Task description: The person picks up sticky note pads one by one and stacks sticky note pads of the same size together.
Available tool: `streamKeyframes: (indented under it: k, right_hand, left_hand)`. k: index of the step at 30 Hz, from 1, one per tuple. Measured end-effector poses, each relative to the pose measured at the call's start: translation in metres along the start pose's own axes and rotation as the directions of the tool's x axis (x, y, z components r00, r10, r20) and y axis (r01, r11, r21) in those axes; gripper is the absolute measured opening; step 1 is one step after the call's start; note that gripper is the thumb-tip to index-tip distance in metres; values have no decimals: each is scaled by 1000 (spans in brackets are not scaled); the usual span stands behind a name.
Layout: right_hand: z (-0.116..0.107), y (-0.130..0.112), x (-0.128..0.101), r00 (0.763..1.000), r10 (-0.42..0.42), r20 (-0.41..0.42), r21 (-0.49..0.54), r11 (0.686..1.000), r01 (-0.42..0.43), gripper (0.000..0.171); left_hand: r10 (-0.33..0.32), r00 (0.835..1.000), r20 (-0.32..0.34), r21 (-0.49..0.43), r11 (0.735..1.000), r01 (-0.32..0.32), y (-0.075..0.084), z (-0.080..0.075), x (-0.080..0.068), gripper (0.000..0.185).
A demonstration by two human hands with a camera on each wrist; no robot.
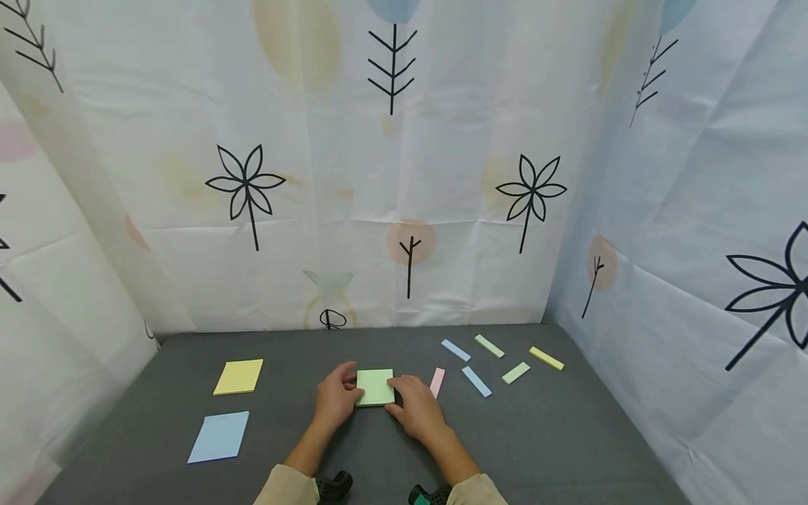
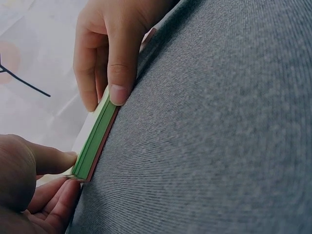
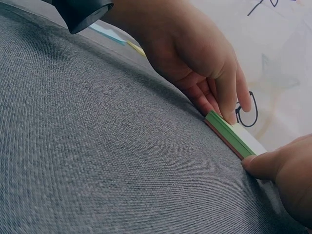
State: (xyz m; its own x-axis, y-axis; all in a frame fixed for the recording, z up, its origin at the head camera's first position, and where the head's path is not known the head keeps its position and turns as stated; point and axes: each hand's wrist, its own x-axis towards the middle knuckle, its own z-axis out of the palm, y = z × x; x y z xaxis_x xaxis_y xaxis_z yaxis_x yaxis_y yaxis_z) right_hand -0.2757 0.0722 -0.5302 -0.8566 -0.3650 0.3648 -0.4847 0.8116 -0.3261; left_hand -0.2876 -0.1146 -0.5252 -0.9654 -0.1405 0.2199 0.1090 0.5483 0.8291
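A square pad of light green sticky notes (image 1: 375, 388) lies at the middle of the grey table, between the two hands. Along its near edge, the left wrist view shows a stack of green sheets (image 2: 92, 144) with a thin reddish layer beneath. My left hand (image 1: 337, 398) pinches the pad's left side, thumb on the top face and the other fingers at the edge. My right hand (image 1: 418, 408) grips the opposite side; its thumb (image 2: 119, 92) is against the near edge, and a fingertip bends over the top.
To the left lie a yellow pad (image 1: 238, 377) and a larger blue pad (image 1: 219, 436). Several narrow paper strips are spread at the right, among them a pink strip (image 1: 437, 383) beside my right hand and a yellow strip (image 1: 546, 358). Patterned white curtains (image 1: 353, 266) enclose the table.
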Motion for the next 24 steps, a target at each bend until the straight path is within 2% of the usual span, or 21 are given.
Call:
streamKeyframes:
  k: [7,13,20,24]
  right_hand:
    - [0,1,0,1000,2,-2,0,1000,-2,44]
    - [1,1,-1,1000,-7,-8,4,1000,7,44]
    - [0,0,-1,999,-36,-20,3,999,36,45]
    - [0,0,-2,1000,-23,-6,3,1000,23,44]
  left_hand:
    - [-9,1000,9,-61,998,10,-4,-4,-1,55]
    - [32,999,1,-88,996,-32,-7,-13,1,50]
    - [36,999,-24,-68,997,-38,-15,-30,2,50]
    - [55,997,-45,-19,998,-55,-23,-41,6,49]
